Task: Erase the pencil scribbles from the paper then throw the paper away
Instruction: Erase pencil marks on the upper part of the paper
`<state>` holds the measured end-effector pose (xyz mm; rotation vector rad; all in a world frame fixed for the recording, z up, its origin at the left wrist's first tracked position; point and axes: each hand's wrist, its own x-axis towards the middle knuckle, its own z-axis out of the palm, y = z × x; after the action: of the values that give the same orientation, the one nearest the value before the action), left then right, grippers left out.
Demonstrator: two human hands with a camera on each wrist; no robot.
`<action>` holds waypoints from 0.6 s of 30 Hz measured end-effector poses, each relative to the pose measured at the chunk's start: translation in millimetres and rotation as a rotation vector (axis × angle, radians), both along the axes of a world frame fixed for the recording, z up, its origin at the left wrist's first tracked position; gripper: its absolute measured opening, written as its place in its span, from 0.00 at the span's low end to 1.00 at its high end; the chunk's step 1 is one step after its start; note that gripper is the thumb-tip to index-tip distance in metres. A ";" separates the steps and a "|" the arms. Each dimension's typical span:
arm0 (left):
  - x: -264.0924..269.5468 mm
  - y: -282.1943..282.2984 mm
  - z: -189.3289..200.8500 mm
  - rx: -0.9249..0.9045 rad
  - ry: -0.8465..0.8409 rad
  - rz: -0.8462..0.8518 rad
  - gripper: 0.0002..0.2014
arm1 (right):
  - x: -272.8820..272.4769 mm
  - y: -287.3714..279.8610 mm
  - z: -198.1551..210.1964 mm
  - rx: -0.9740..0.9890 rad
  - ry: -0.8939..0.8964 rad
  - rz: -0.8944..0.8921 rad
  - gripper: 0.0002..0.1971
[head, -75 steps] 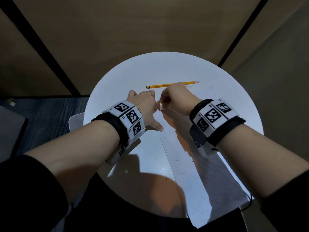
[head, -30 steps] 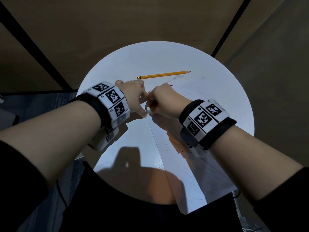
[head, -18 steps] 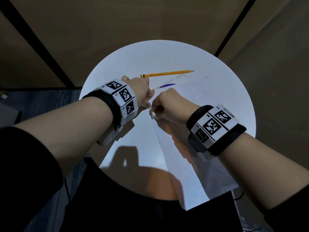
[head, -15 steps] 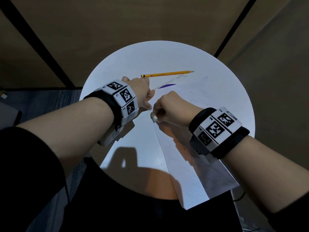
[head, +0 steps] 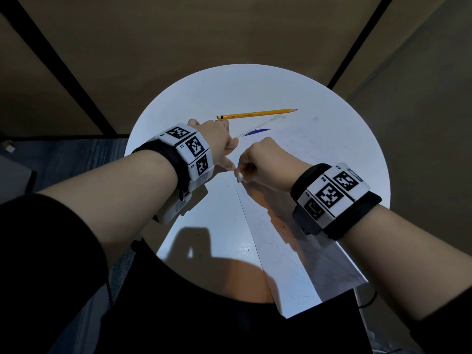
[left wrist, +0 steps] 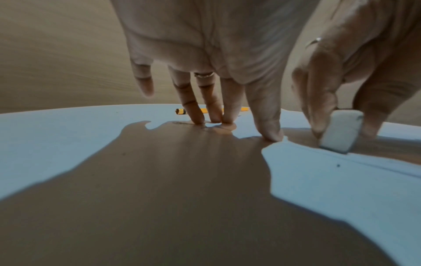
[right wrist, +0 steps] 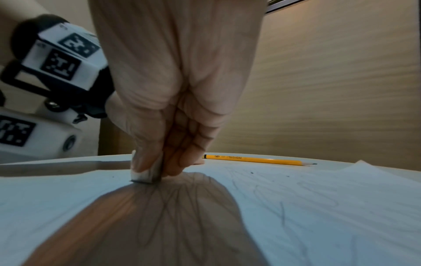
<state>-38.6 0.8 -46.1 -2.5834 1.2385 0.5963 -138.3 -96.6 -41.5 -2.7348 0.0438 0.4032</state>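
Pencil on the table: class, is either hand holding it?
No: the pencil lies loose on the table, and the right hand pinches an eraser.

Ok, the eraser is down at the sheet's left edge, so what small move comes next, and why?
Probably stroke the small white block eraser rightward across the white paper sheet, away from its edge. The right hand pinches it there, while faint pencil scribbles cover the paper to its right. The left hand presses straight fingers on the white round table near the edge.
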 end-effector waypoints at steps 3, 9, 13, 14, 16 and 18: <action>0.0 0.3 -0.5 0.015 -0.004 -0.008 0.25 | -10.0 0.4 1.5 0.029 0.029 0.028 0.07; -2.6 0.0 -1.5 0.011 -0.010 -0.004 0.25 | -7.1 1.7 6.4 0.051 0.036 0.021 0.06; -5.4 0.8 -1.1 0.008 -0.021 -0.004 0.29 | -4.6 6.5 0.7 -0.007 -0.019 0.011 0.09; -5.6 1.0 -0.3 0.012 -0.022 -0.007 0.30 | -6.7 6.4 0.0 -0.006 -0.019 0.011 0.09; -6.0 0.7 1.0 0.021 -0.019 -0.008 0.32 | -12.6 5.5 1.1 0.003 -0.008 0.018 0.08; -6.3 -0.7 1.4 0.035 -0.017 -0.009 0.32 | -19.0 4.5 3.4 0.010 0.010 0.037 0.07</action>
<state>-44.9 0.1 -44.7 -2.5476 1.2223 0.5879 -157.3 -92.1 -38.1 -2.7274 -0.0061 0.4266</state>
